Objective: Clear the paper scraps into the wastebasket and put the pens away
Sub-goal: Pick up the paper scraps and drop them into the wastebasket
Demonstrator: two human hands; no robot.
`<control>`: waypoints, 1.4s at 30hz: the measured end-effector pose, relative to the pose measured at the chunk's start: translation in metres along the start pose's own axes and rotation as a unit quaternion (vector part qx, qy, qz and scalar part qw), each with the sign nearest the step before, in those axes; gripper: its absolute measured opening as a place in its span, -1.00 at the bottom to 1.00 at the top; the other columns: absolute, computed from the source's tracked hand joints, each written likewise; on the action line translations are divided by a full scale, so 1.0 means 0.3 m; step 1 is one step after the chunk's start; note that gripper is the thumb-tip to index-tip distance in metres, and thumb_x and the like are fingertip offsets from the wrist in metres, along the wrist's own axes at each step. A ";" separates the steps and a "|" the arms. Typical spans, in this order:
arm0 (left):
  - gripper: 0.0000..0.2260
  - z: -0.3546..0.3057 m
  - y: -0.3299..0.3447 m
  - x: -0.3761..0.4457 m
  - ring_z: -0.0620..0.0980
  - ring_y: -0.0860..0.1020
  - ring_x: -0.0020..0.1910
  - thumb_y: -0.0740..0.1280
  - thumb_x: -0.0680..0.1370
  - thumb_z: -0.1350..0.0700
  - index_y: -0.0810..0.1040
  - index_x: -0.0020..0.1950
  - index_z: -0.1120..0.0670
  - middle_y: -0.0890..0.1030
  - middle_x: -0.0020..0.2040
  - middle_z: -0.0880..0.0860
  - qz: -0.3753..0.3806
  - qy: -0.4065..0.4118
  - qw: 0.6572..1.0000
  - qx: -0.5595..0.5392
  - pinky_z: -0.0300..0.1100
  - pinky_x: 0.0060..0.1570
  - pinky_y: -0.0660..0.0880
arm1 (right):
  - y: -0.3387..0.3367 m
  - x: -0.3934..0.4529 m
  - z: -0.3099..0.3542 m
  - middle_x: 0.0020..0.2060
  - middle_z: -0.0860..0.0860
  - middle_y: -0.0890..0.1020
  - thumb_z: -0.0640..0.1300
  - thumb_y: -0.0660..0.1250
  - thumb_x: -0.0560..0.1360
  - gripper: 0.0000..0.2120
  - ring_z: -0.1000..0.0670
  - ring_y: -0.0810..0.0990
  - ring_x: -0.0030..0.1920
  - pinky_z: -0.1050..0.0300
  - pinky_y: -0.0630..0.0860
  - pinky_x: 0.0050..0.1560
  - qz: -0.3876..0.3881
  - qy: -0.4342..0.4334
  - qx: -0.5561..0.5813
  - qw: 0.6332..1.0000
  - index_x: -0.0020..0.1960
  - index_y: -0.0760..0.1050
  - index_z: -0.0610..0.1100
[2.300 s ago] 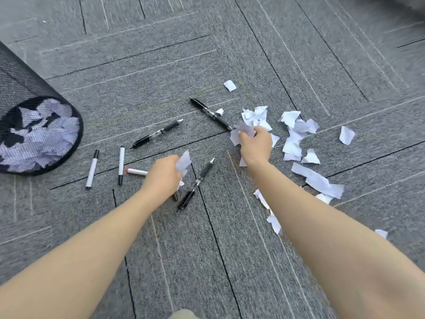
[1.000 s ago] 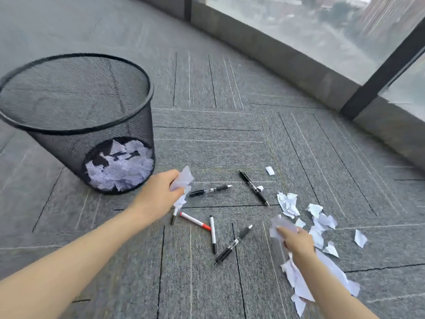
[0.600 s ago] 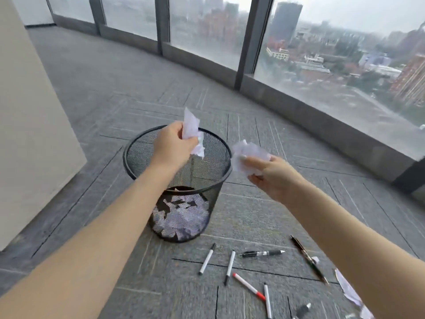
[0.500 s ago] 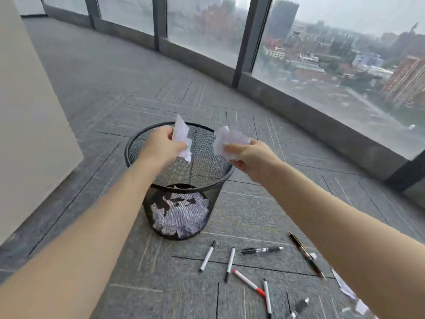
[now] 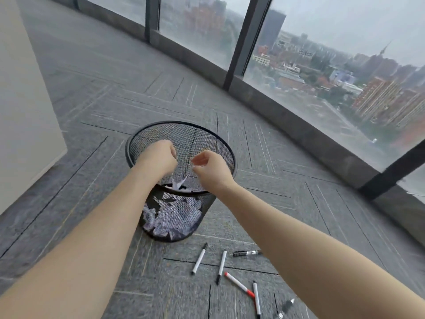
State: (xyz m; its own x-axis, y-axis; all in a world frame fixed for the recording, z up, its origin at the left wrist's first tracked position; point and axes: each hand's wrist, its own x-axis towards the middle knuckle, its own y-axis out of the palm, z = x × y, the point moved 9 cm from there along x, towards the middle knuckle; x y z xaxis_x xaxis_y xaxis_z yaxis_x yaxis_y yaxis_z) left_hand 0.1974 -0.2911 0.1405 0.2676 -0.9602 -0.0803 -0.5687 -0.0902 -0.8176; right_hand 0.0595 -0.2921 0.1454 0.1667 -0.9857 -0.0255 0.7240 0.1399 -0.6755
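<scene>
Nearest, at five o'clock on the grey carpet [image 5: 287, 171], lie the pens [image 5: 221, 266], loosely scattered, one with red ends [image 5: 239, 284]. Beyond them, at twelve, stands the black mesh wastebasket [image 5: 224, 146], paper scraps [image 5: 171, 218] heaped in its bottom. Over its mouth hover both hands: the left hand [image 5: 158, 156] curled in a fist, nothing visible in it; the right hand [image 5: 208, 166] loosely curled, empty. Farthest, at one o'clock, tall windows [image 5: 322, 65].
</scene>
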 end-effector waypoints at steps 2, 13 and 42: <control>-0.83 -0.003 -0.003 -0.005 0.12 0.53 0.11 0.31 0.51 0.18 0.53 0.09 0.07 0.58 0.14 0.10 -0.001 -0.001 1.000 -0.004 -0.08 0.06 0.43 | -0.030 -0.008 -0.010 0.09 -0.02 0.62 -0.25 0.24 0.52 -0.80 0.02 0.57 0.07 0.10 0.50 0.14 -0.015 -0.014 -0.031 0.999 0.11 0.54 -0.14; -0.85 -0.415 0.030 -0.225 -0.04 0.47 -0.17 0.21 0.53 0.20 0.58 -0.02 0.13 0.58 -0.11 0.07 -0.160 0.231 0.944 -0.173 -0.16 -0.16 0.43 | -0.390 -0.415 -0.341 -0.03 0.11 0.55 -0.24 0.29 0.52 -0.88 0.22 0.51 0.02 0.43 0.40 0.12 -0.189 -0.073 0.067 0.977 -0.04 0.56 -0.07; -0.54 -0.520 1.602 -1.260 0.21 0.41 0.22 0.33 0.50 -0.01 0.26 0.27 0.17 0.34 0.29 0.18 0.326 -0.010 0.941 0.089 0.07 0.11 0.39 | -0.627 -1.855 -1.903 0.10 -0.04 0.50 0.01 0.33 0.48 -0.75 -0.11 0.50 0.10 -0.08 0.43 0.13 -0.428 0.620 0.035 0.657 0.09 0.47 -0.08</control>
State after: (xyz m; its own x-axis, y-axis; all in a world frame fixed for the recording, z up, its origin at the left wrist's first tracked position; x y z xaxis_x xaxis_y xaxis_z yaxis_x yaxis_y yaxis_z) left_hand -0.2984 -0.0127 -0.1333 -0.0778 -0.7905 -0.6076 -0.4790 0.5641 -0.6726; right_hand -0.5517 0.1763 -0.1339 -0.9632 -0.0192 -0.2682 0.2336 -0.5536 -0.7994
